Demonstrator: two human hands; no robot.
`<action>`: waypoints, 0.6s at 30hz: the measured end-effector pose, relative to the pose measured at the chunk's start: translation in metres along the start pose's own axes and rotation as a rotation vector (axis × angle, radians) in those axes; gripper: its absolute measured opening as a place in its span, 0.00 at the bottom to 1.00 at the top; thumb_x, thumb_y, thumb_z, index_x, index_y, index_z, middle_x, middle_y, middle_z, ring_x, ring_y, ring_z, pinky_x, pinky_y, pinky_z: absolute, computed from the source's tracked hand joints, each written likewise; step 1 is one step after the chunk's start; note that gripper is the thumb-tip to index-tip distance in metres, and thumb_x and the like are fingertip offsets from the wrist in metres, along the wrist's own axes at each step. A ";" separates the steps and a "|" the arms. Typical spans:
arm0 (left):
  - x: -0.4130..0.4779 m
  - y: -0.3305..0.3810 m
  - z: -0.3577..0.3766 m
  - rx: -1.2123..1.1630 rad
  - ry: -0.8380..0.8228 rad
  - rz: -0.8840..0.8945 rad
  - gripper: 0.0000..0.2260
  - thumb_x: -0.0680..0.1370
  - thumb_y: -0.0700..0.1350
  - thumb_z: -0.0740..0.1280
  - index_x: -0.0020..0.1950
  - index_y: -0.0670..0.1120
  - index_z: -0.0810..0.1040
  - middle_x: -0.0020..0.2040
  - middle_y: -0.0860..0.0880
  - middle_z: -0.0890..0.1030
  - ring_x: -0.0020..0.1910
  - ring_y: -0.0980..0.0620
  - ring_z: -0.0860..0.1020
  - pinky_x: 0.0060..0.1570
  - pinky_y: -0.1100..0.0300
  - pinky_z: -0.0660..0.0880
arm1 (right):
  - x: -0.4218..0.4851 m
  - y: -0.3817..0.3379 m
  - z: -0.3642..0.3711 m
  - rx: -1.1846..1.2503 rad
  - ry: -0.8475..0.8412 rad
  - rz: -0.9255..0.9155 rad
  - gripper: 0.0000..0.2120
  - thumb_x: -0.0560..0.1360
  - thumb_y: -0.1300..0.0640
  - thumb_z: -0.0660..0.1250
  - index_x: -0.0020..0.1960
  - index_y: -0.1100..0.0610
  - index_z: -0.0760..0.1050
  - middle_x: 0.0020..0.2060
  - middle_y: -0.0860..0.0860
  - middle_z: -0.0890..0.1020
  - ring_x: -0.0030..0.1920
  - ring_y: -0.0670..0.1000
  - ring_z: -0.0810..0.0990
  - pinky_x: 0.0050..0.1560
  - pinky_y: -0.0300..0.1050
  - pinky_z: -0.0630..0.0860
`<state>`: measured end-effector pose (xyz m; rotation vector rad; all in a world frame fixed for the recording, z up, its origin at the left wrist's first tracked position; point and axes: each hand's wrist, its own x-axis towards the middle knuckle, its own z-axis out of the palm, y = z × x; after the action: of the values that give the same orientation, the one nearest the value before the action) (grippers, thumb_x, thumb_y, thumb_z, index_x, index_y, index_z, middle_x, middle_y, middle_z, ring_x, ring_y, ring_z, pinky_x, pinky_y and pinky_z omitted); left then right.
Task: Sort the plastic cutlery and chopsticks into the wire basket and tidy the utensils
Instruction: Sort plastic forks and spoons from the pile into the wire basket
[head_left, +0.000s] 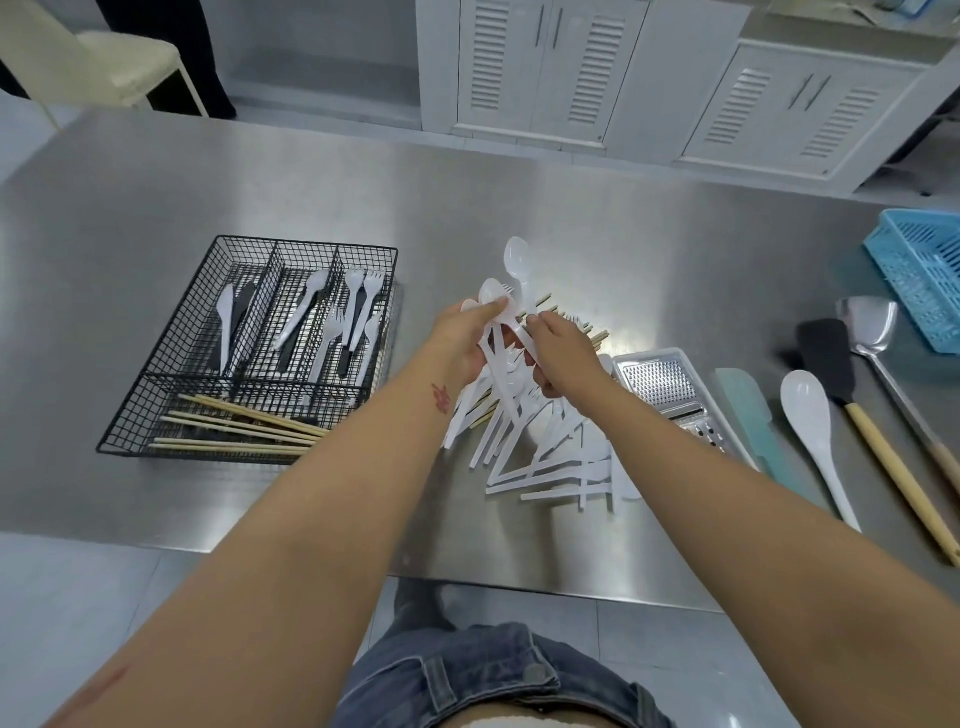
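Plastic cutlery (545, 447), all white, lies in a loose heap on the steel counter (311, 182), just right of the black wire basket (306, 243). Above the heap, the left hand (462, 343) has its fingers curled round a bundle of spoons (491, 293). The right hand (563, 353) pinches the handle of a single spoon (517, 260), bowl uppermost. Loose chopsticks (597, 338) poke out beneath the hands. In the basket, knives, spoons and forks fill the three rear compartments, and bamboo chopsticks (244, 423) lie across the front one. A grater (665, 384), a white ladle spoon (808, 410), a black spatula (828, 358) and a metal turner (867, 322) lie to the right.
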<state>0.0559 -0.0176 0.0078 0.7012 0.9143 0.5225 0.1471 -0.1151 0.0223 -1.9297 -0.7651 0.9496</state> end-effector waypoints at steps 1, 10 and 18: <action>-0.001 0.000 0.000 -0.006 0.021 0.005 0.06 0.79 0.36 0.68 0.53 0.38 0.72 0.50 0.35 0.80 0.47 0.38 0.81 0.59 0.41 0.76 | 0.000 0.001 -0.001 -0.026 0.015 -0.027 0.15 0.83 0.51 0.51 0.43 0.52 0.72 0.35 0.53 0.76 0.27 0.53 0.72 0.23 0.38 0.67; 0.005 0.003 -0.007 -0.201 0.137 0.073 0.18 0.80 0.39 0.67 0.67 0.38 0.69 0.59 0.30 0.78 0.48 0.33 0.82 0.40 0.45 0.82 | -0.003 0.014 -0.011 -0.245 -0.135 -0.139 0.17 0.84 0.47 0.50 0.40 0.51 0.68 0.36 0.54 0.76 0.29 0.53 0.76 0.31 0.45 0.73; -0.005 -0.004 -0.002 -0.214 0.097 0.030 0.11 0.79 0.41 0.69 0.58 0.41 0.72 0.44 0.40 0.80 0.40 0.44 0.81 0.39 0.51 0.82 | -0.013 0.018 -0.005 -0.430 -0.151 -0.130 0.19 0.83 0.43 0.47 0.39 0.47 0.68 0.36 0.47 0.75 0.35 0.46 0.72 0.37 0.42 0.69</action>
<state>0.0520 -0.0225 0.0066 0.4993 0.9234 0.6751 0.1468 -0.1358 0.0123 -2.1532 -1.2501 0.9108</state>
